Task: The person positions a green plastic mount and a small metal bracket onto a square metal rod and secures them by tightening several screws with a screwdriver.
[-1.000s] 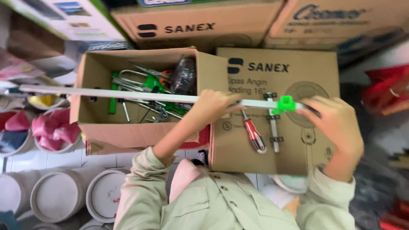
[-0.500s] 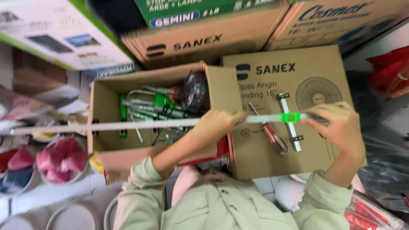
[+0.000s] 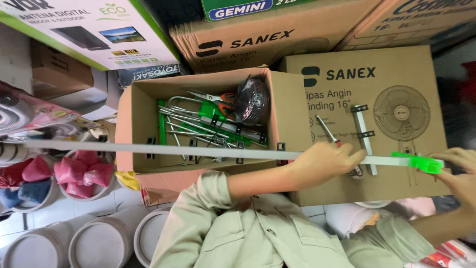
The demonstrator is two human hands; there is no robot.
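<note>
The long silver rod (image 3: 198, 150) lies flat across the front of the open box (image 3: 144, 99) and the closed fan box (image 3: 396, 64). A moment ago it sat higher, over the top half of the open box; now it has come down to the near edge, closer to the person's chest. It looks as if the rod is being pulled out and away from the boxes.

The left hand (image 3: 327, 160) is wrapped around the middle of the rod, fingers closed on it. The right hand (image 3: 458, 171) holds the rod's end by the bright green plastic piece (image 3: 419, 162), fingers curled over it, same as before.

Inside the open box lie more silver rods with green parts (image 3: 208, 126), a pair of scissors (image 3: 210, 97) and a dark bundle in a clear bag (image 3: 253, 99). On the fan box rest a screwdriver (image 3: 329, 134) and a short metal bar (image 3: 364, 136). Pink cloths sit in round tubs (image 3: 82, 171) on the far left.
</note>
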